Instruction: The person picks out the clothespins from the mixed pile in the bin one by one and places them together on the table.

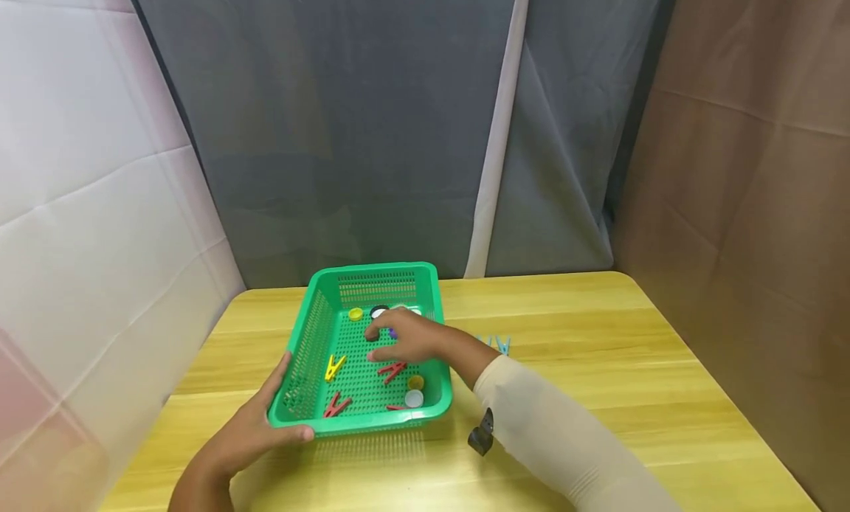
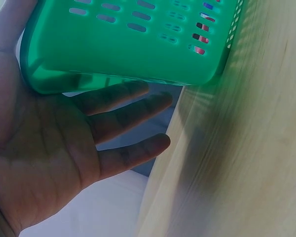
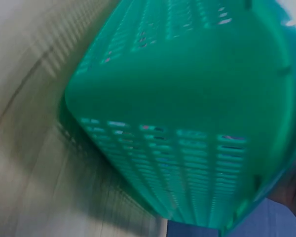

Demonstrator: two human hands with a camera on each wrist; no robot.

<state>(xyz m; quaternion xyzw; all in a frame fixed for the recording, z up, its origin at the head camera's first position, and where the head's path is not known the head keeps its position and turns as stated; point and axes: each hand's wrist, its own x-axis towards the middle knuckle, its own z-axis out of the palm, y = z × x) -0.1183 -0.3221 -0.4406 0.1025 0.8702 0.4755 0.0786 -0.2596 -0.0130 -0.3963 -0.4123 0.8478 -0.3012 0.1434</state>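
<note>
A green perforated plastic basket is in the middle of the head view. My left hand rests at its near left corner, with the thumb along the front rim and the index finger along the left side. In the left wrist view, the other fingers stretch out straight. My right hand reaches over the right rim into the basket, thumb apart from the bent fingers. Around it lie a yellow clothespin, red clothespins, a yellow cap, a mustard cap and a white cap.
Blue clothespins lie on the wooden table to the right of the basket, partly behind my right forearm. A grey curtain hangs along the back edge, with a white cloth at left and a brown one at right.
</note>
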